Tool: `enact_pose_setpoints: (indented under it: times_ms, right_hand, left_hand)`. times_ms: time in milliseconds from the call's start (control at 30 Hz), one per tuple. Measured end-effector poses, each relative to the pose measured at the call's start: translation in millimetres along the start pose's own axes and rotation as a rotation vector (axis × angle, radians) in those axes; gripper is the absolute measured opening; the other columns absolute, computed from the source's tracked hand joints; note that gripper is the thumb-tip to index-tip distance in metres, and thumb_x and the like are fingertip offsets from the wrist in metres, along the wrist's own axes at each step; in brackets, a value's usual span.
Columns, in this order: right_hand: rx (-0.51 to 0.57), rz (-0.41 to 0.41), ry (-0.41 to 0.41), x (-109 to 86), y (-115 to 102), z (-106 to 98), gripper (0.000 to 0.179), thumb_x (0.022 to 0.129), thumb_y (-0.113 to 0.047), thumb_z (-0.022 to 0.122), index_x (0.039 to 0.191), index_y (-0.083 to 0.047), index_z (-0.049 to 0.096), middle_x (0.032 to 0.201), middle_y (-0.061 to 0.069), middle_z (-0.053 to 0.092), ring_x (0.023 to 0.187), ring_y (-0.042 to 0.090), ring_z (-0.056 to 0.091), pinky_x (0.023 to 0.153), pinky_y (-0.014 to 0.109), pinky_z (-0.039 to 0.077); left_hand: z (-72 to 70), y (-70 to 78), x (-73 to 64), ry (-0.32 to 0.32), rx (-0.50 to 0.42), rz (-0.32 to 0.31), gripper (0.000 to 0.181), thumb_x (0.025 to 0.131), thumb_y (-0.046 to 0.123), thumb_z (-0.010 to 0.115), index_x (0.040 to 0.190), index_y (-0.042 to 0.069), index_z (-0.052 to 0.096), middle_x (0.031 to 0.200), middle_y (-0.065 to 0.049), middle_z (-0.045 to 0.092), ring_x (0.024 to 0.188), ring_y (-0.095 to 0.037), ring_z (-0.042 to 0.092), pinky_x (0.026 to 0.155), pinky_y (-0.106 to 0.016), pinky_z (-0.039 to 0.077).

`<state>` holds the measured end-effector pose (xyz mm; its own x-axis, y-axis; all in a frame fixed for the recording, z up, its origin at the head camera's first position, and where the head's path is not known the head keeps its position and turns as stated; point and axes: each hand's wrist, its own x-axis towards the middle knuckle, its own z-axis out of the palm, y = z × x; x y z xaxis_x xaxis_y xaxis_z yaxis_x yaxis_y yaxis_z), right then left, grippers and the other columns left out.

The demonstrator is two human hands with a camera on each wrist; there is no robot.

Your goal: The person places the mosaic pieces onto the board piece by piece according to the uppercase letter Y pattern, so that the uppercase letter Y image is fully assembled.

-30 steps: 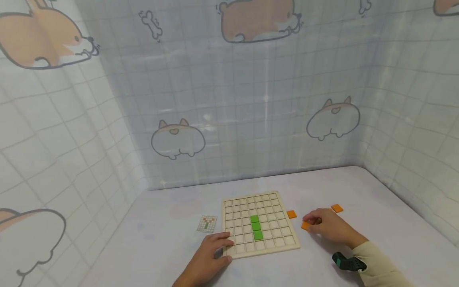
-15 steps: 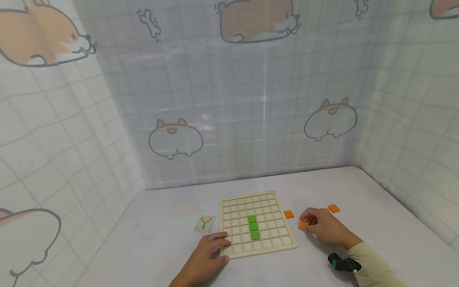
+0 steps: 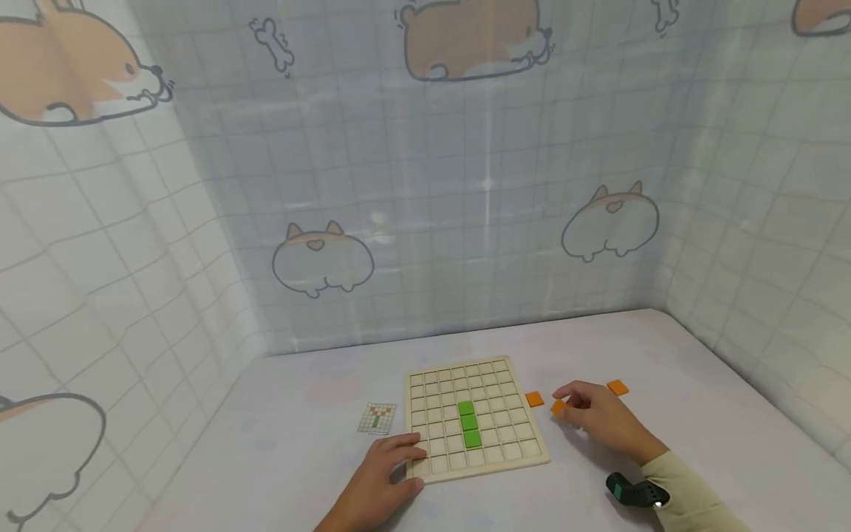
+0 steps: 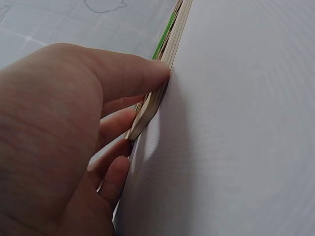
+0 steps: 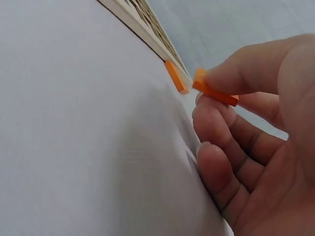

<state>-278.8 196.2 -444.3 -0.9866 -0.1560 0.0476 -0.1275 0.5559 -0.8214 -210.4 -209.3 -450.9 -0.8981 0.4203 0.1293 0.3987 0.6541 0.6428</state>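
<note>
My left hand [image 3: 382,473] rests at the near left corner of a pale wooden grid board [image 3: 435,428]. Two fingers lie over its left rim, and the thumb touches the front edge. Three green square tiles [image 3: 469,422] form a column inside the grid. Right of the board, my right hand [image 3: 601,417] pinches an orange square tile [image 5: 216,91] between thumb and fingertips, held tilted above the cloth. A second orange tile [image 5: 176,77] lies flat beside the board's right edge. Beyond the right hand lies another orange tile [image 3: 618,387].
A small card [image 3: 377,418] with a printed grid pattern of orange and green squares lies left of the board. A black band [image 3: 636,490] is at the right wrist, by a pale sleeve [image 3: 688,484]. Patterned curtains [image 3: 432,222] surround the white-covered table [image 3: 299,458].
The right hand has lifted its orange tile off the table and tilted it. The left hand stays at the board's corner. The whole head view has shifted slightly.
</note>
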Motion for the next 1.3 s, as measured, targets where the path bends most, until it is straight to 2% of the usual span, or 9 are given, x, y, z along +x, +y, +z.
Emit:
enact_pose_setpoints:
  times_ms: [167,433,633,733,867,1000,1300]
  right_hand:
    - [0.093,-0.020,-0.014,1.4,-3.5,-0.2,0.031,0.089,-0.011,0.072,0.118,-0.005,0.065,0.078,0.006,0.063,0.066,0.022,0.058,0.058,0.030,0.050]
    - [0.157,0.025,-0.032,12.4,-15.5,8.1,0.031,0.092,-0.023,0.071,0.120,-0.010,0.068,0.072,0.007,0.058,0.065,0.021,0.055,0.061,0.030,0.047]
    - [0.216,0.054,-0.023,24.5,-25.3,21.4,0.035,0.091,-0.022,0.072,0.123,-0.007,0.068,0.086,0.005,0.067,0.074,0.021,0.059,0.064,0.030,0.050]
    - [0.251,0.038,-0.044,30.0,-30.4,26.2,0.037,0.091,-0.020,0.073,0.124,-0.005,0.067,0.093,0.006,0.069,0.078,0.021,0.062,0.067,0.031,0.053]
    - [0.287,-0.010,-0.068,35.6,-36.3,28.5,0.038,0.091,-0.016,0.071,0.126,-0.001,0.065,0.091,0.009,0.068,0.079,0.023,0.062,0.068,0.033,0.055]
    - [0.322,-0.014,-0.068,40.8,-39.3,31.7,0.038,0.092,-0.015,0.070,0.127,-0.001,0.063,0.091,0.011,0.067,0.079,0.024,0.060,0.068,0.033,0.054]
    - [0.407,-0.008,-0.074,55.4,-45.6,50.8,0.038,0.090,-0.012,0.071,0.124,0.002,0.064,0.096,0.012,0.069,0.077,0.024,0.065,0.067,0.032,0.056]
  left_hand:
    - [2.8,0.9,-1.6,0.021,0.009,0.016,0.032,0.093,0.036,0.070,0.122,0.024,0.069,0.144,0.000,0.054,0.131,-0.034,0.043,0.105,-0.056,0.038]
    - [0.5,1.7,-0.6,0.044,-0.002,-0.003,0.032,0.090,0.032,0.072,0.120,0.022,0.071,0.143,0.000,0.054,0.132,-0.034,0.042,0.106,-0.058,0.036]
    - [-0.8,2.4,0.3,0.042,-0.004,-0.009,0.032,0.089,0.033,0.073,0.120,0.023,0.071,0.143,0.001,0.054,0.132,-0.033,0.042,0.108,-0.058,0.034]
    - [1.3,2.4,-0.7,0.049,-0.001,-0.001,0.032,0.089,0.032,0.073,0.119,0.023,0.071,0.142,0.001,0.055,0.132,-0.033,0.043,0.107,-0.056,0.036]
    - [6.0,1.4,-1.6,0.055,0.004,0.020,0.031,0.091,0.033,0.072,0.120,0.022,0.071,0.142,0.000,0.055,0.131,-0.033,0.043,0.105,-0.054,0.038]
    - [6.5,2.7,0.4,0.054,0.009,0.035,0.031,0.092,0.034,0.070,0.120,0.021,0.070,0.143,0.000,0.055,0.131,-0.033,0.043,0.105,-0.054,0.038]
    - [1.9,5.8,-1.2,0.031,0.018,0.007,0.033,0.090,0.034,0.072,0.120,0.020,0.071,0.142,-0.002,0.056,0.130,-0.034,0.044,0.106,-0.055,0.038]
